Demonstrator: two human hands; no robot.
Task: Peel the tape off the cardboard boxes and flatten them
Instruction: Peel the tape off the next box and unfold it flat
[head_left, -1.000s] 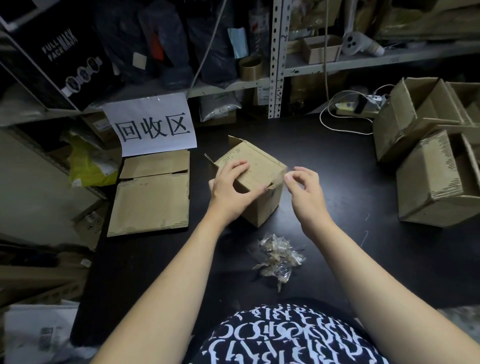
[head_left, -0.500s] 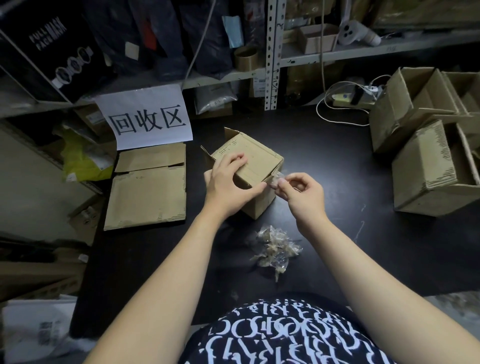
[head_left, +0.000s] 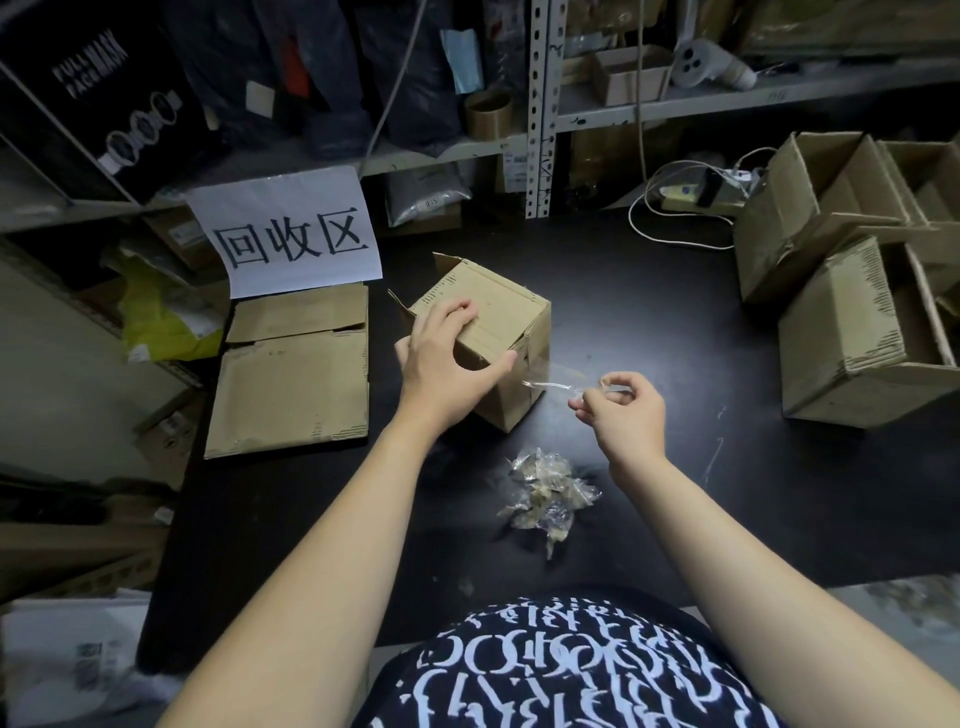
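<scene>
Box (head_left: 493, 322): small, cardboard, stood mid-table (head_left: 649, 312), one flap raised at its far side.
Left hand (head_left: 447, 358): laid over the box's near top edge; fingers curled on the top, thumb pressed to the near face, so the box is gripped.
Right hand (head_left: 623, 410): held just right of the box; a clear tape strip (head_left: 545, 384) is pinched between thumb and fingers and stretched from the box's right corner.
Tape wad (head_left: 545, 493): crumpled, laid on the table nearer the person, apart from the box.
Flattened cardboard (head_left: 291, 384): laid at table left, below a paper sign (head_left: 291, 234).
Open boxes (head_left: 857, 332): piled at table right.
</scene>
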